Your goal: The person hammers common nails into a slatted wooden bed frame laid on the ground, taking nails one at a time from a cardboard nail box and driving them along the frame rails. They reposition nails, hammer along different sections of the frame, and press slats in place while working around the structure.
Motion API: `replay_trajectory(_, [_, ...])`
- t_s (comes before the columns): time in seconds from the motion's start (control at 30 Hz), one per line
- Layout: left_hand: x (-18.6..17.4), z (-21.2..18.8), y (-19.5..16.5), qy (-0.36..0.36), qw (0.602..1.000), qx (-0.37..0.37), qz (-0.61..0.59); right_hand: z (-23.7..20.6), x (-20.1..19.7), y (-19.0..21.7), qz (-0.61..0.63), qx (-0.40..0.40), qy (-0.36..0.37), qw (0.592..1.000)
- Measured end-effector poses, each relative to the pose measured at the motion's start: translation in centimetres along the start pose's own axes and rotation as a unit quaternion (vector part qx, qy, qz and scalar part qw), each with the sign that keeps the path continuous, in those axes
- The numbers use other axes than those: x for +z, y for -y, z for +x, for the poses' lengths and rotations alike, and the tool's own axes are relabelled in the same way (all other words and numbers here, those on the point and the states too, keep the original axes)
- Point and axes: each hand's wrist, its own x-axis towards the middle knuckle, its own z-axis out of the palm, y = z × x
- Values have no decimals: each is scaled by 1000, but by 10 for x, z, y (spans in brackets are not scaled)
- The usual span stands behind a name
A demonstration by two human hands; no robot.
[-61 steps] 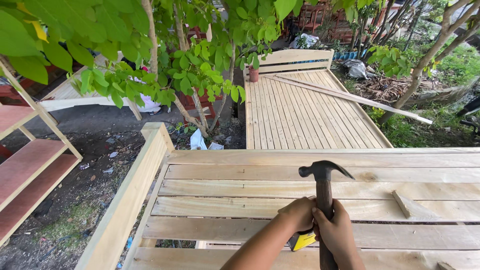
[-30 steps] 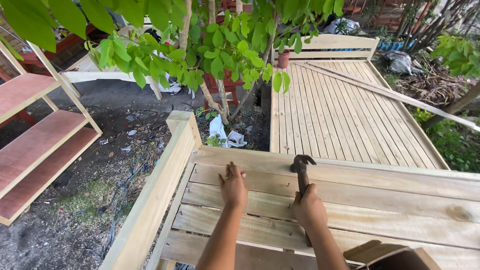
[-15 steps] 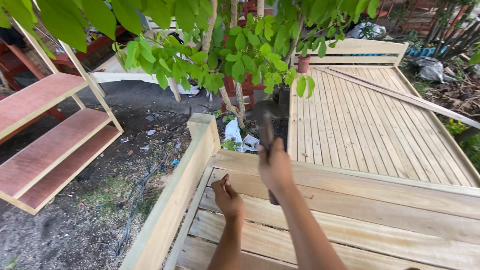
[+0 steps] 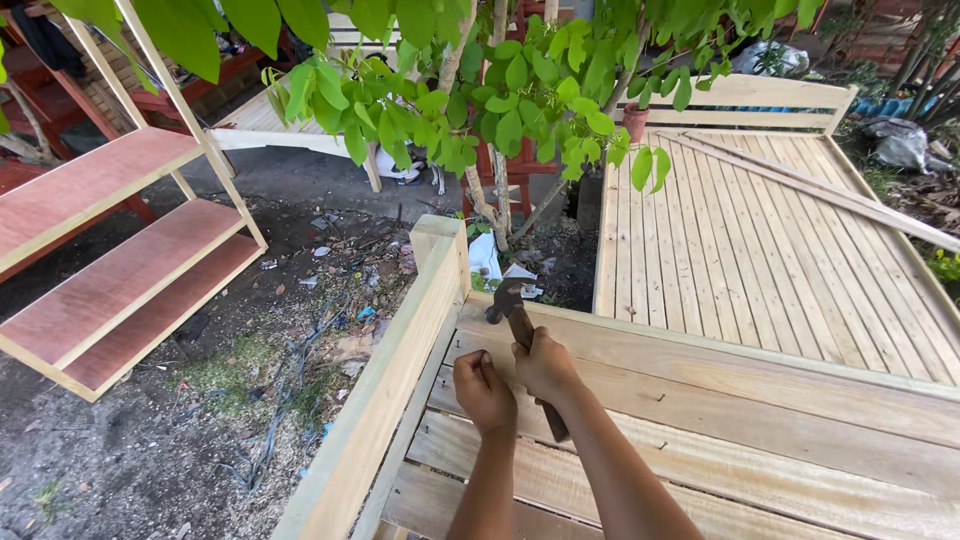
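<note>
The right hand grips a claw hammer by its handle, head raised over the wooden slats. The left hand rests on a slat with fingers pinched together; whether they hold a nail cannot be told.

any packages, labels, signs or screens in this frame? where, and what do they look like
No labels, signs or screens that I can make out.
Crumpled white wrappers or paper: on the dirt by the tree trunk, past the head of the hammer.
Grey-white bag: crumpled, far right on the ground, beside the slatted wooden frame.
Small bits of litter: white and blue scraps scattered on the dirt, too small to tell apart.
</note>
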Motion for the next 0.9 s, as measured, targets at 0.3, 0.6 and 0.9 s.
replay_trajectory(0.3, [6, -1, -3, 4, 998, -57, 2, -5, -21, 5, -1, -124, -143, 982])
replay_trajectory(0.6, [10, -1, 12, 20, 992, -114, -57, -5, 15, 13, -156, -42, -36, 986])
replay_trajectory(0.9, [-10, 75, 25, 145, 986, 82, 21, -7, 13, 11, -142, -37, -55, 988])
